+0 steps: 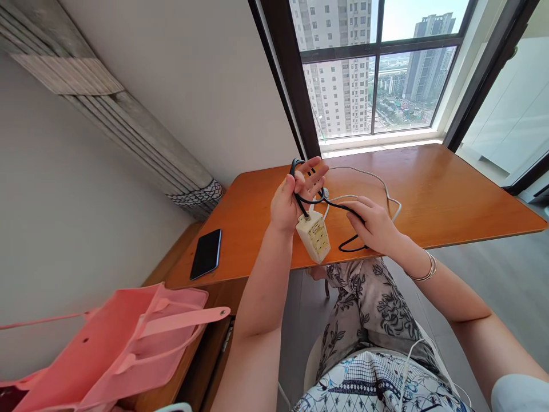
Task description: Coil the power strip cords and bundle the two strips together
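Observation:
My left hand (295,194) is raised over the table with a black cable (309,200) looped round its fingers, some of them spread. Below it hangs a cream-coloured power socket block (315,236), tilted, the cable entering its top. My right hand (372,223) pinches the same black cable at the table's front edge, palm down, and a loop of cable sticks out under its fingers. A thin white cord (388,197) curves over the table behind both hands, with a white piece partly hidden behind the left hand.
On the brown table (450,194), a dark phone (206,254) lies at the left. A pink bag (124,343) stands open at the lower left. Behind the table is a window (377,74); a grey curtain (141,143) hangs at the left.

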